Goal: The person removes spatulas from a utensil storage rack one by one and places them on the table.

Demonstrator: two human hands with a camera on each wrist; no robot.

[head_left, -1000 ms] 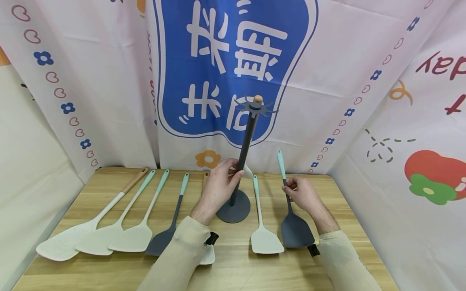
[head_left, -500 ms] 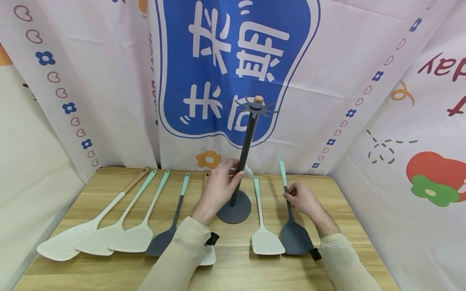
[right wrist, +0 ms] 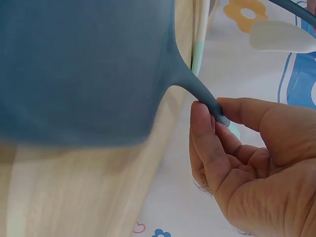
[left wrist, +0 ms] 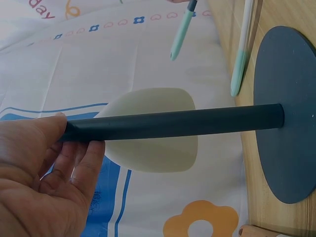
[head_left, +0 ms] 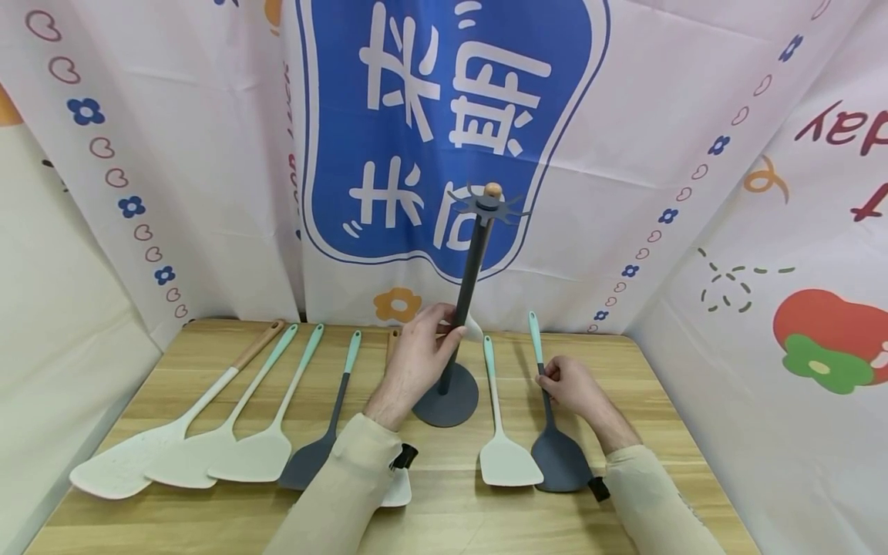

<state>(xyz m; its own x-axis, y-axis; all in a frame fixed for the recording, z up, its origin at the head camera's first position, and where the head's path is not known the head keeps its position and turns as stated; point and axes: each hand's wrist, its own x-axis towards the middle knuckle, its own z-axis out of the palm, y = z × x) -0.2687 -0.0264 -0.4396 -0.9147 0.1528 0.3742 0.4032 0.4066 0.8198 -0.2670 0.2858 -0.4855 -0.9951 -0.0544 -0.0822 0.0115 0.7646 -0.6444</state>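
My left hand [head_left: 418, 356] grips the dark pole of a utensil stand [head_left: 473, 266], thumb on one side and fingers on the other. The stand has a round base and a ring of hooks on top. Behind the pole a pale spatula blade [left wrist: 153, 153] shows in the left wrist view; its handle is hidden. My right hand [head_left: 572, 385] pinches a dark grey spatula [head_left: 560, 461] by its shaft, below the mint handle end. In the right wrist view its blade [right wrist: 84, 74] fills the upper left. Whether that blade touches the tabletop I cannot tell.
Between the stand and the right hand lies a white spatula with a mint handle [head_left: 509, 461]. Several more lie on the left, including a wooden-handled one [head_left: 128, 462] and a dark grey one [head_left: 308, 459]. A partly covered white blade [head_left: 398, 491] lies beside the left forearm. Printed cloth surrounds the wooden table [head_left: 486, 524].
My right hand has brought the dark grey spatula lower in the head view, toward me, and slightly left at the end. The left hand stays on the pole.
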